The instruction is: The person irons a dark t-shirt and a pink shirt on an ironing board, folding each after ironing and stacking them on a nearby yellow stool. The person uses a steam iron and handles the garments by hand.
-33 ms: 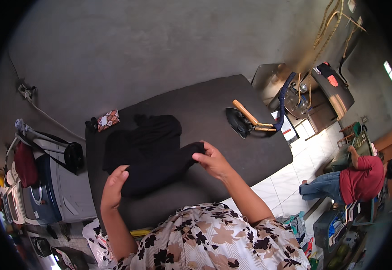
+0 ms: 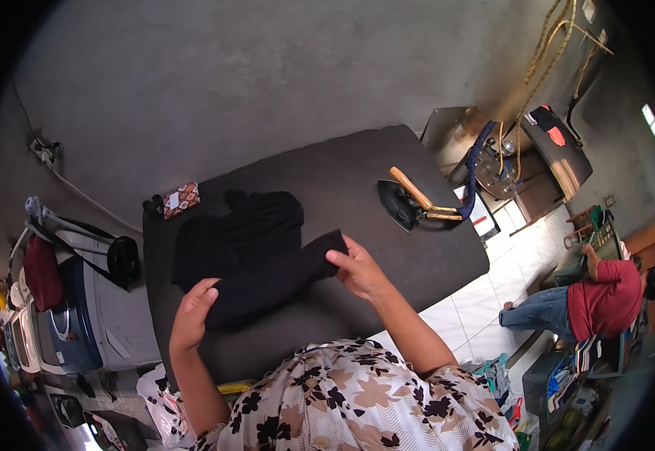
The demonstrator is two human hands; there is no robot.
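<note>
A black cloth garment (image 2: 267,274) lies partly bunched on the dark padded table (image 2: 365,180), its near part lifted and stretched between my hands. My left hand (image 2: 194,312) pinches its near-left edge between thumb and fingers. At the other end my right hand (image 2: 359,270) grips a corner, the thumb on top. The garment's exact kind cannot be made out. Right of it, on the same table, rests a dark iron (image 2: 397,205) with a wooden handle (image 2: 410,188), well apart from both hands.
A thick blue-wrapped cord (image 2: 474,165) runs from the iron toward hanging ropes. A patterned pouch (image 2: 182,200) lies at the table's far-left corner. To the left stands a washing machine (image 2: 110,323) with bags on it. A person in a red shirt (image 2: 605,301) stands at the right.
My right hand has moved very slightly right, and the garment corner in it stands a little higher. My left hand has tilted slightly. The iron has stayed in place.
</note>
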